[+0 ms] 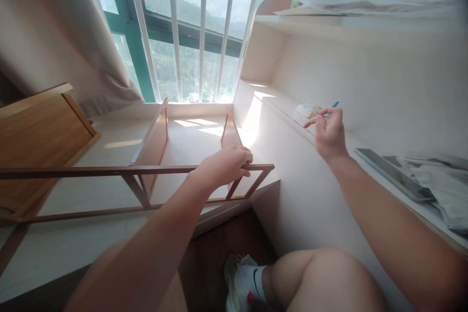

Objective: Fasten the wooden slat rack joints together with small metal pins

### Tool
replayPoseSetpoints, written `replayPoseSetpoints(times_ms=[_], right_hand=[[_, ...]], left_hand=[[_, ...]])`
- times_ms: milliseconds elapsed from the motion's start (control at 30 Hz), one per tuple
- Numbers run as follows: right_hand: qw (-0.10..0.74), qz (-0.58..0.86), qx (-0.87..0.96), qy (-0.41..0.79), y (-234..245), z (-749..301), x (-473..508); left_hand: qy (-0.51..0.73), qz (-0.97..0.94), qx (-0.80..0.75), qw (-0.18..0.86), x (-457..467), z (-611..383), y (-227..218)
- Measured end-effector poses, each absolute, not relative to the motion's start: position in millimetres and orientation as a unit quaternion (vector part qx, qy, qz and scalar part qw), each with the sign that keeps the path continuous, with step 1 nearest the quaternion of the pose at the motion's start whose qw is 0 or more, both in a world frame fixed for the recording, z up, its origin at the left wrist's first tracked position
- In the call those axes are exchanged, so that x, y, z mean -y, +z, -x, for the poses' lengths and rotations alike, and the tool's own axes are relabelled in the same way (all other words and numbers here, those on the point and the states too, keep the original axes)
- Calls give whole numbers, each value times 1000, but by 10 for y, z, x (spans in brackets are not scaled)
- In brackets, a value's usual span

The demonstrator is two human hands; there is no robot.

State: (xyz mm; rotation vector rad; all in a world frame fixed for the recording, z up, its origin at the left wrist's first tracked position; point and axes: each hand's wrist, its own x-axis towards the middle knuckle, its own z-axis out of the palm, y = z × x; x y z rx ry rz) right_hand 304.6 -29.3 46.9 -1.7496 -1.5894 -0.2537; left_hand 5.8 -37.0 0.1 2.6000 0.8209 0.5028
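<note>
My left hand [224,165] is closed around the top rail of a brown wooden frame [109,171] that stands on a white window bench. My right hand [329,129] is raised over a white shelf ledge [281,107], its fingers pinched on a thin blue-tipped tool [334,104]. A small pale object [306,109] lies on the ledge just beyond that hand. Two upright wooden panels [155,141] of the frame stand behind the rail.
A loose wooden board [40,131] leans at the left under a beige curtain [54,29]. A barred window [190,34] is ahead. A tablet [393,171] and grey cloth [438,180] lie on the right ledge. My knee and a white shoe [237,282] are below.
</note>
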Motion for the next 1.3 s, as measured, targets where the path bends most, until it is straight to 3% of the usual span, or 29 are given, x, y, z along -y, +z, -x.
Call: replayPoseSetpoints(times_ms=[133,333,700,1300], right_hand=[[492,527,692,26,135,-2272,1033],[481,532,685,133,-331,-1806,1435],[411,610,671,95,-500,-1667,1305],[467,600,639,114,-586,-1588,1227]], left_hand=[[182,-921,-294,181,354,-54,-23],[189,-922,-294,164,355,-57,-29],[185,-918,-307,172,383,-49,10],[181,-920,-309,157,378,-60,-25]])
